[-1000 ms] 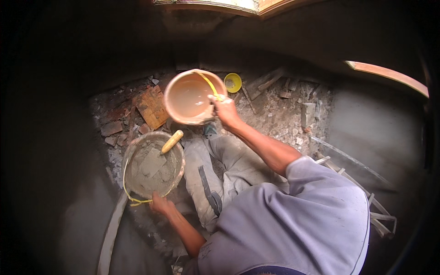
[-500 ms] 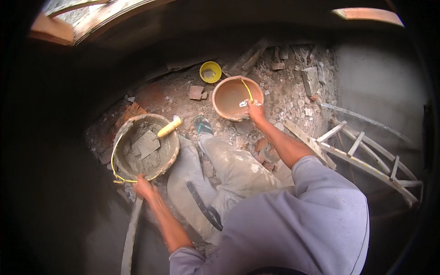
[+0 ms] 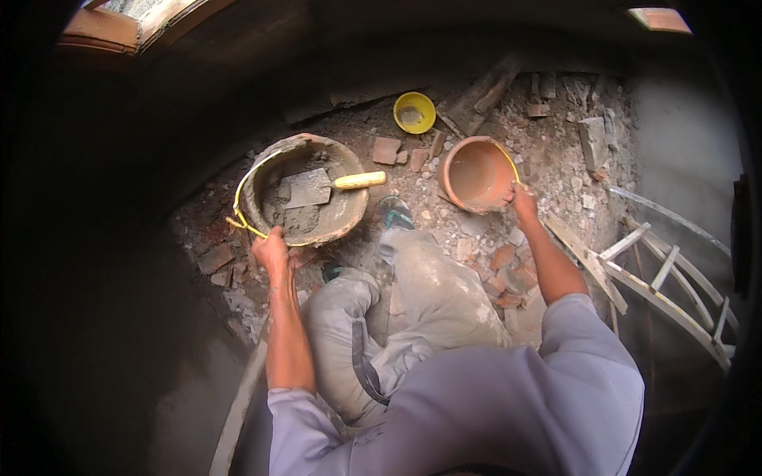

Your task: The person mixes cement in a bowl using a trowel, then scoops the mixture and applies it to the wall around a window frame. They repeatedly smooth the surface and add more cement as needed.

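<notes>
My left hand (image 3: 270, 251) is closed on the near rim of a mortar-caked bucket (image 3: 349, 218), beside its yellow handle. Grey wet mortar (image 3: 300, 218) lies in this bucket. Across its right rim rests a trowel (image 3: 359, 181), its metal blade on the mortar and its yellow grip sticking out. Over to the right, my right hand (image 3: 521, 202) is closed on the edge of an orange-brown bucket (image 3: 456, 181), where the yellow handle meets the rim. That bucket leans to one side; its contents are hard to make out.
A small yellow bowl (image 3: 425, 106) sits beyond the buckets. Broken bricks (image 3: 386, 151) and rubble cover the ground. To the right lies a pale wooden ladder-like frame (image 3: 651, 289); a long board (image 3: 240, 408) lies at the lower left. A plastered wall (image 3: 683, 151) rises at right.
The mortar bucket has shifted right and away from me, tilting with the trowel on it. The orange-brown bucket has moved right and tipped. Both hands keep their hold.
</notes>
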Available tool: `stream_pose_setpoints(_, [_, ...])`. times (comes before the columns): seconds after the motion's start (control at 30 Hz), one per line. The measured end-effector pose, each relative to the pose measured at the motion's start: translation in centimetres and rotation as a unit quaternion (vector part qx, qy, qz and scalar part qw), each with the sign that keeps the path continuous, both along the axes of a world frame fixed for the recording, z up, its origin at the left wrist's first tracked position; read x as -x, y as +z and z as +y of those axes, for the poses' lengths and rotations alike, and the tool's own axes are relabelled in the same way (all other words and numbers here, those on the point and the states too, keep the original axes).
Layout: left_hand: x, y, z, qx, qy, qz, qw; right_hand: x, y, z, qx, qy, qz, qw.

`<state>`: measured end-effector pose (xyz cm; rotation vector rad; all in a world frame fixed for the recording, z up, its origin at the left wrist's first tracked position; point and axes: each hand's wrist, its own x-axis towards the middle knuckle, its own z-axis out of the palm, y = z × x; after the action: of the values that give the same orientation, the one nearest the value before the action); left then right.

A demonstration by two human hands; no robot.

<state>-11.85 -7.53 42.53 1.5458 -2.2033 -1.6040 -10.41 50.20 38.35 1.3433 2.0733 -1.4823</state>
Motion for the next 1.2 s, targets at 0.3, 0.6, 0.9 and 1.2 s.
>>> stream_pose_setpoints(0.3, [1.9, -4.0, -1.0, 0.03, -0.099, -0.002, 0.995, 1.4, 0.5, 2.6, -0.177, 0.02, 0.08, 0.981])
stream_pose_setpoints(0.6, [1.0, -8.1, -4.2, -0.029, -0.055, 0.02, 0.998, 2.8, 0.1, -3.5, -0.5, 0.187, 0.351, 0.769])
stream_pose_setpoints(0.9, [2.6, -8.4, -2.6, 0.025, -0.026, 0.132, 0.991, 3.7, -22.4, 2.5, 0.125, -0.022, -0.097, 0.987])
stream_pose_setpoints(1.2, [1.6, -9.2, -1.9, 0.099, -0.063, 0.12, 0.986, 8.4, -8.6, -10.0, 0.581, 0.077, 0.133, 0.799])
